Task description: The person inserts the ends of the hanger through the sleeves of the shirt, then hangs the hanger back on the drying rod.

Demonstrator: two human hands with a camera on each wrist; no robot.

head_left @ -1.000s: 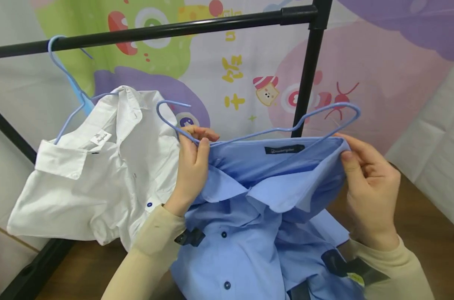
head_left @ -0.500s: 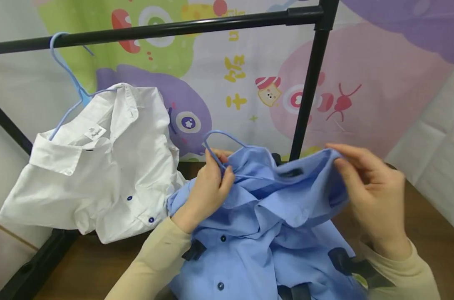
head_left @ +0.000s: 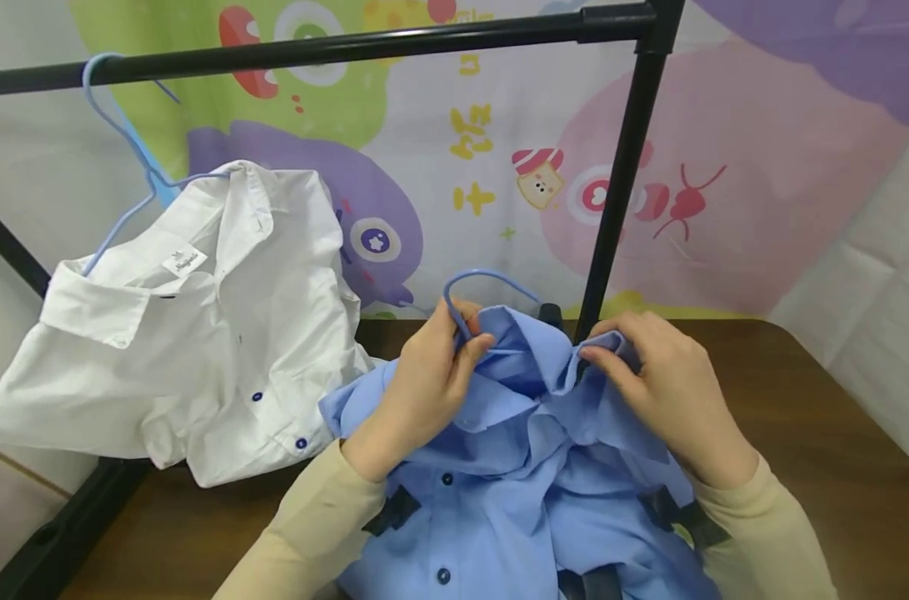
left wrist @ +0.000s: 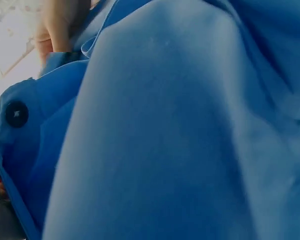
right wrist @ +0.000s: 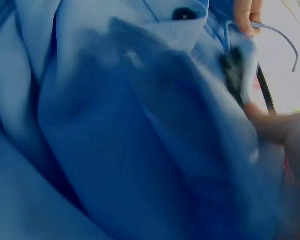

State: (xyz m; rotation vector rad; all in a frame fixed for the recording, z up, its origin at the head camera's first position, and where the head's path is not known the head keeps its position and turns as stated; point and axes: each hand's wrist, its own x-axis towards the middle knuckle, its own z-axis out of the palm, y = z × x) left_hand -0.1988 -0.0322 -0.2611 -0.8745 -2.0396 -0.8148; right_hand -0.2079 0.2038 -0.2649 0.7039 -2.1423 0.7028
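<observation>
In the head view my left hand [head_left: 427, 379] holds the blue hanger [head_left: 450, 293] at the base of its hook, between thumb and fingers. The hanger's lower part is mostly hidden inside the blue button-up shirt [head_left: 491, 517]. My right hand [head_left: 667, 387] pinches the edge of the shirt's collar, which is bunched and folded between the two hands. Blue cloth fills most of the left wrist view, with a dark button [left wrist: 16, 114] on it. In the blurred right wrist view, my right thumb [right wrist: 272, 125] presses on the collar beside the dark label [right wrist: 233, 75].
A white shirt [head_left: 199, 358] hangs at the left on another blue hanger [head_left: 117, 125], hooked over the black rack bar [head_left: 349, 52]. A black upright [head_left: 619, 183] stands behind the blue shirt. Beneath lies a brown tabletop [head_left: 791, 433]; a cartoon-print cloth [head_left: 454, 242] hangs behind.
My left hand has moved right and down with the hanger, whose hook now stands nearer the middle. My right hand has moved left with the collar, which has gone from stretched to bunched.
</observation>
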